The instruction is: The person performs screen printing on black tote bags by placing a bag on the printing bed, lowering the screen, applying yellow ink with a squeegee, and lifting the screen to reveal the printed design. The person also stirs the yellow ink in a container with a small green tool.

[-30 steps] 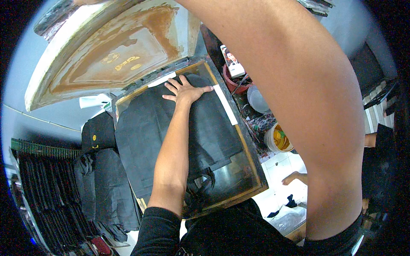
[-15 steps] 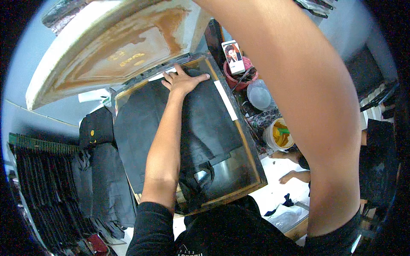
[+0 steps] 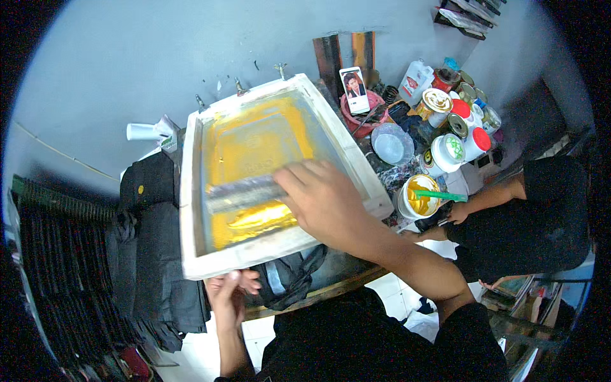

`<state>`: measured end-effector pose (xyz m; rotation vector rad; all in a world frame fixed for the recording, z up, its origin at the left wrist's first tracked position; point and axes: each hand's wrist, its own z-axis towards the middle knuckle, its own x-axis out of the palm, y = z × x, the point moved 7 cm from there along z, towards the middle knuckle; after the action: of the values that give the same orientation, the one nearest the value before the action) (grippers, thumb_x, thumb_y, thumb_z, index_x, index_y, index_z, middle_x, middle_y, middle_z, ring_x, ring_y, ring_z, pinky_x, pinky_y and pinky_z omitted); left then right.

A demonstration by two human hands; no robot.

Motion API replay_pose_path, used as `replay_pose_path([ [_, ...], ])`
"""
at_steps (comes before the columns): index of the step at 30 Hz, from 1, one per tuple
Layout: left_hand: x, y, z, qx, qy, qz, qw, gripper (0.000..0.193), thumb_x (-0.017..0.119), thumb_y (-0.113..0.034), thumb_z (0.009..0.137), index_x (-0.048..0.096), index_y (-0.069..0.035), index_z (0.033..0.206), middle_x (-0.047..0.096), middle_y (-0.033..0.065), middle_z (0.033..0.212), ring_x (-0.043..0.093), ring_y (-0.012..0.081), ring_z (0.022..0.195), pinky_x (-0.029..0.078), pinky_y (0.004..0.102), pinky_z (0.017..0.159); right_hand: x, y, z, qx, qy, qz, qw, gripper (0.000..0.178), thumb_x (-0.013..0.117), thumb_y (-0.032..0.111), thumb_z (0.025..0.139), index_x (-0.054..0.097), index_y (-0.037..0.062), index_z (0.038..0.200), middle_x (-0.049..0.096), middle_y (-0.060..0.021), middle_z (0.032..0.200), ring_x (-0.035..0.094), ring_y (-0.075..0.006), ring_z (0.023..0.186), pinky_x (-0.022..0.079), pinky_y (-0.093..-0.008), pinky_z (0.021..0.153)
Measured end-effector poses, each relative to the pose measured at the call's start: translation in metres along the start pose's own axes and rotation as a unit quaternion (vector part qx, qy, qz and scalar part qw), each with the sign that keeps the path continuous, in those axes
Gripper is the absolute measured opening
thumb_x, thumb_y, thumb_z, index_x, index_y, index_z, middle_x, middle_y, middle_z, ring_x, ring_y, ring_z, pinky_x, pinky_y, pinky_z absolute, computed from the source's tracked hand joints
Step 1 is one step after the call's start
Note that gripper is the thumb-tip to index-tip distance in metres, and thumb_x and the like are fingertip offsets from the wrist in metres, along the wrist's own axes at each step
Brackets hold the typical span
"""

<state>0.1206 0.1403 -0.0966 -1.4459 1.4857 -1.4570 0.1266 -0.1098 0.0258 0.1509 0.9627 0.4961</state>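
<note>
A white-edged printing screen [image 3: 194, 167] lies lowered over the board, its mesh smeared with gold ink [image 3: 245, 153]. My right hand [image 3: 321, 197] is closed round the end of a blurred, greyish squeegee [image 3: 245, 193], which lies across the mesh. Wet gold ink pools just on the near side of it. Close under the screen's near left corner is my left hand [image 3: 230, 290], its fingers apart and holding nothing; whether its thumb touches the edge I cannot tell. Part of a black bag-like fabric piece [image 3: 293, 277] sticks out below the screen's near edge.
Right of the screen stand an ink tub [image 3: 414, 207] with a green stirrer [image 3: 439, 195], a plastic bowl [image 3: 391, 145], a phone [image 3: 354, 89] and several paint cans. A co-worker's hand [image 3: 457, 213] is near the stirrer. Black fabric pieces [image 3: 149, 261] hang at the left.
The screen has come down from its raised position over the black fabric. My left hand has drawn back from the fabric to the near edge. My right hand now grips the squeegee.
</note>
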Motion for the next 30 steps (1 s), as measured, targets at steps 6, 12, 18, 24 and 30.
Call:
replay_pose_path([
  [6, -0.019, 0.057, -0.009, -0.157, 0.003, 0.026, 0.987, 0.027, 0.066, -0.021, 0.095, 0.07, 0.005, 0.1, 0.076, 0.0183, 0.091, 0.071, 0.0183, 0.067, 0.055, 0.0266, 0.055, 0.068, -0.009, -0.013, 0.015, 0.163, -0.059, 0.985, 0.01, 0.058, 0.016, 0.09, 0.059, 0.0082, 0.097, 0.061, -0.0113, 0.09, 0.062, -0.0306, 0.09, 0.049, -0.0451, 0.08],
  [12, -0.021, 0.064, -0.007, -0.189, 0.044, -0.036, 0.98, 0.029, 0.065, -0.017, 0.095, 0.066, 0.008, 0.109, 0.076, 0.0221, 0.095, 0.074, 0.0184, 0.068, 0.054, 0.0225, 0.049, 0.038, -0.003, -0.008, 0.007, 0.186, -0.007, 0.983, 0.024, 0.07, 0.018, 0.087, 0.058, 0.0046, 0.103, 0.064, -0.0146, 0.095, 0.064, -0.0374, 0.094, 0.049, -0.0485, 0.079],
  [18, -0.021, 0.067, -0.006, -0.203, 0.035, -0.049, 0.977, 0.028, 0.055, -0.007, 0.091, 0.063, 0.012, 0.11, 0.075, 0.0245, 0.096, 0.075, 0.0215, 0.07, 0.055, 0.0231, 0.05, 0.06, 0.036, -0.043, -0.034, 0.214, -0.038, 0.976, 0.014, 0.058, 0.01, 0.087, 0.058, 0.0048, 0.101, 0.063, -0.0137, 0.093, 0.063, -0.0345, 0.089, 0.051, -0.0464, 0.078],
  [24, -0.022, 0.069, -0.006, -0.22, 0.03, -0.075, 0.972, 0.032, 0.053, -0.006, 0.087, 0.063, 0.014, 0.111, 0.074, 0.0271, 0.098, 0.076, 0.0261, 0.076, 0.057, 0.025, 0.051, 0.111, -0.039, 0.016, -0.027, 0.19, -0.079, 0.978, 0.017, 0.06, 0.009, 0.086, 0.059, 0.004, 0.103, 0.065, -0.0163, 0.097, 0.065, -0.0358, 0.094, 0.052, -0.048, 0.082],
  [30, -0.019, 0.077, -0.011, -0.289, -0.01, -0.217, 0.932, 0.044, 0.047, -0.004, 0.087, 0.053, 0.022, 0.122, 0.065, 0.0345, 0.123, 0.068, 0.0391, 0.115, 0.061, 0.0426, 0.092, 0.147, -0.126, 0.135, 0.033, 0.269, -0.098, 0.958, 0.032, 0.071, 0.023, 0.089, 0.06, 0.0025, 0.111, 0.07, -0.0221, 0.108, 0.066, -0.0423, 0.105, 0.051, -0.052, 0.089],
])
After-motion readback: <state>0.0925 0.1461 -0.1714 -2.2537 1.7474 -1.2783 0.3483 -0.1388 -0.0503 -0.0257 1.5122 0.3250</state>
